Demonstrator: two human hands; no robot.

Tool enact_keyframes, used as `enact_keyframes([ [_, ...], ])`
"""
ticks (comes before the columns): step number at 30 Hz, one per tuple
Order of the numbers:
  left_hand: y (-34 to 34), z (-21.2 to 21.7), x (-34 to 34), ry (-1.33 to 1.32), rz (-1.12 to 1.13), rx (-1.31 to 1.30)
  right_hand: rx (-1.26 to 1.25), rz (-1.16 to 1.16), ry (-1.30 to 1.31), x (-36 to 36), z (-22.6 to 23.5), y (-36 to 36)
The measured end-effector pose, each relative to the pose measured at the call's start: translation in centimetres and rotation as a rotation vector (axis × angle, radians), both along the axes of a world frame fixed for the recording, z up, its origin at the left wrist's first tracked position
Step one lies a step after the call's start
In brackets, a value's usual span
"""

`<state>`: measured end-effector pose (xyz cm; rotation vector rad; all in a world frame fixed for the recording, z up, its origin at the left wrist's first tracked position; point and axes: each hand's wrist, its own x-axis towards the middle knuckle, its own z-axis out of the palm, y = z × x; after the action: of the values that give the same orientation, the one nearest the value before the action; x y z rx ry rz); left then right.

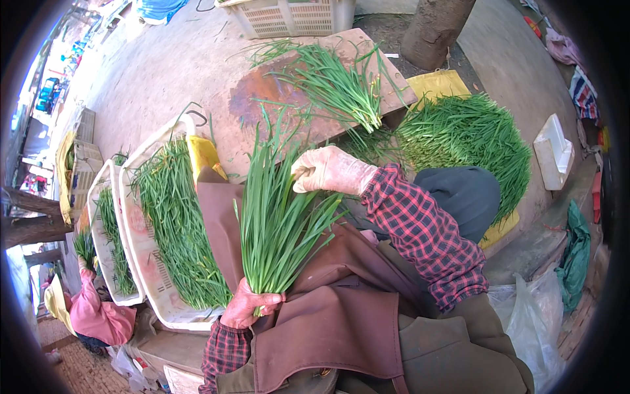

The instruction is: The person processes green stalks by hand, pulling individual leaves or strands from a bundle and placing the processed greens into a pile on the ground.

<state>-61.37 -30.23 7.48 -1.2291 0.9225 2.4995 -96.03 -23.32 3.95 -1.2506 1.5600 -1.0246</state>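
My bare left hand (248, 305) is wrapped round the stem end of a bunch of garlic chives (272, 230). The leaves fan upward over my brown apron (335, 335). Beside the upper leaves is my right hand (331, 171), in a pale, soiled glove. Its fingers are curled together against the bunch's right edge; whatever they pinch is too small to make out. Another loose bunch of chives (348, 85) lies on a reddish-brown board (256, 98) ahead of me. To the right, a large pile of chives (466, 144) rests on yellow sheeting (436, 84).
At my left stands a white crate (134, 246) filled with chives, with a narrower crate (98, 230) beyond it. Farther left, a person in a pink top (102, 308) holds chives. A tree trunk (436, 33), a foam box (552, 151) and plastic bags (531, 322) are on the right.
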Motion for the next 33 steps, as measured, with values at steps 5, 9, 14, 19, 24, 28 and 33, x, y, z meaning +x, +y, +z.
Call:
enact_keyframes([
  [5,-0.1,0.1,-0.2,-0.008,-0.015,-0.002,-0.075,0.011,0.148,0.8,-0.1,0.0],
  [9,-0.2,-0.1,-0.2,-0.016,-0.037,-0.005,-0.176,-0.007,0.398,1.8,-1.3,-0.6],
  [14,-0.1,-0.1,-0.5,-0.002,0.012,0.021,-0.200,-0.339,-0.122,3.7,-0.5,-1.3],
  [19,-0.3,-0.6,0.1,0.025,0.083,0.060,-0.348,-0.682,-0.446,-0.9,1.0,-0.1],
  [24,-0.8,-1.1,0.7,0.050,0.097,0.040,-0.145,-0.575,-0.204,-2.7,0.7,2.8],
  [28,-0.7,-0.9,0.4,0.042,0.099,0.034,-0.241,-0.278,0.231,-2.0,-0.8,3.0],
  [33,-0.6,-0.9,0.4,0.037,0.089,0.029,-0.151,-0.090,0.290,-0.4,-0.1,2.7],
])
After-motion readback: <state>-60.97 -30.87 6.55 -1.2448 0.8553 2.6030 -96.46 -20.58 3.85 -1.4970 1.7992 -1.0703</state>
